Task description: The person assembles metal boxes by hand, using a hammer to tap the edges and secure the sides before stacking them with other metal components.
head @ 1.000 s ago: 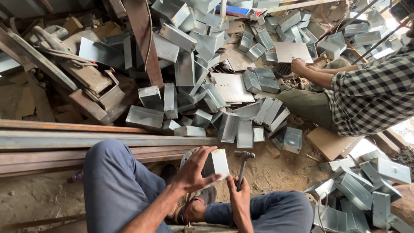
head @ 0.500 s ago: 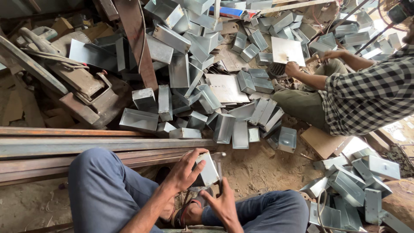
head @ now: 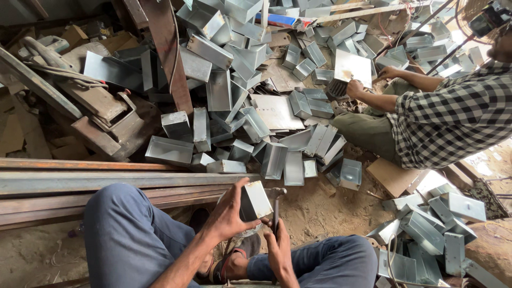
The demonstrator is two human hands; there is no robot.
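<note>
My left hand [head: 228, 213] grips a small grey sheet-metal box [head: 256, 200], holding it up between my knees with its flat bottom facing me. Just right of it, my right hand [head: 278, 249] is closed around the handle of a hammer [head: 276, 207], whose head points up beside the box. Both hands hover over bare dirt floor, between my legs in blue trousers.
A big heap of similar metal boxes [head: 250, 101] fills the floor ahead, with more at the right [head: 426, 229]. Long rusty steel bars [head: 80, 181] lie across my left. A person in a checked shirt [head: 453, 117] sits at the right, handling a metal sheet [head: 352, 66].
My hands have shifted slightly, turning the box and bringing the hammer upright beside it. The person at the right has moved a hand on the sheet.
</note>
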